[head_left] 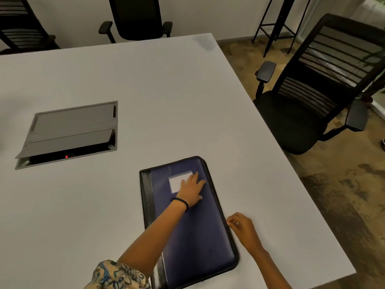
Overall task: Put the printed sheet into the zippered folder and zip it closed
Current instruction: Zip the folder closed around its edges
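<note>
Patterned sleeve [116,274] forward, we press our left hand [191,191] spread flat on the closed navy zippered folder [200,236] near the table [166,101] edge, right hand [241,226] seemingly pinching the zipper pull at its side, sheet unseen, zipping apparently underway.

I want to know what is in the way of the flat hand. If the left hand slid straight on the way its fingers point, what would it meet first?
The left hand lies flat on the folder, fingers pointing up and right. It would likely cross the folder's stitched right edge first, then bare table.
</note>
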The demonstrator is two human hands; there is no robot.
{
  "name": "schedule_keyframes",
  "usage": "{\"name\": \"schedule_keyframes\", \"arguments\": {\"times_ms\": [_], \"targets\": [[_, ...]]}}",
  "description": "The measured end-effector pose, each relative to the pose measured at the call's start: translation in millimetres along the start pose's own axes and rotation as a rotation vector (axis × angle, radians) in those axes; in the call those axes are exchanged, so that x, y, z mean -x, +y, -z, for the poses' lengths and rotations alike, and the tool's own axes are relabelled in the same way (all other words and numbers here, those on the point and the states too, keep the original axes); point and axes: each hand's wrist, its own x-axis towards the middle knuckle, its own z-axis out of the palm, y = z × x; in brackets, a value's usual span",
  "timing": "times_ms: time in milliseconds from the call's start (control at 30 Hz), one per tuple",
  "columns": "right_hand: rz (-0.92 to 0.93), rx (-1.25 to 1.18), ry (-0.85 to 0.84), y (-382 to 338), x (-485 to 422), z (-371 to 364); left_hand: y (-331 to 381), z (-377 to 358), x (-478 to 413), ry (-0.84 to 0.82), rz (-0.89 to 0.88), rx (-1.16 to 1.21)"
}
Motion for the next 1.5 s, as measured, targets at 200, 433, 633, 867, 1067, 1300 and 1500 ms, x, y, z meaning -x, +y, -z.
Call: {"name": "schedule_keyframes", "arguments": {"times_ms": [200, 433, 633, 867, 1067, 1300, 1500], "targets": [[-0.035, -0.024, -0.029, 3.4, -0.9, 0.6, -37.1, 22.2, -21.4, 0.013, 0.161, 0.154], [-0.032, -0.017, -0.112, 0.9, -11.5, 7.2, -49.9, 31.1, -45.1, -0.079, 0.189, 0.259], [-0.013, -0.025, -0.1, -1.2, -13.9, 9.2, -55.9, 33.1, -49.6, 0.003, 0.182, 0.386], [0.038, 0.1, -0.055, -7.2, -17.2, 5.3, -58.2, 30.7, -42.3, 0.035, 0.148, 0.458], [0.025, 0.111, -0.038, -7.5, -15.6, 5.6, -58.5, 30.0, -41.4, 0.035, 0.143, 0.48], [-0.01, 0.107, -0.047, -5.1, -11.0, 4.7, -58.2, 30.1, -41.4, 0.042, 0.15, 0.499], [0.047, 0.132, -0.111, -12.7, -27.7, 10.2, -58.6, 31.1, -39.0, 0.044, 0.139, 0.486]]}}
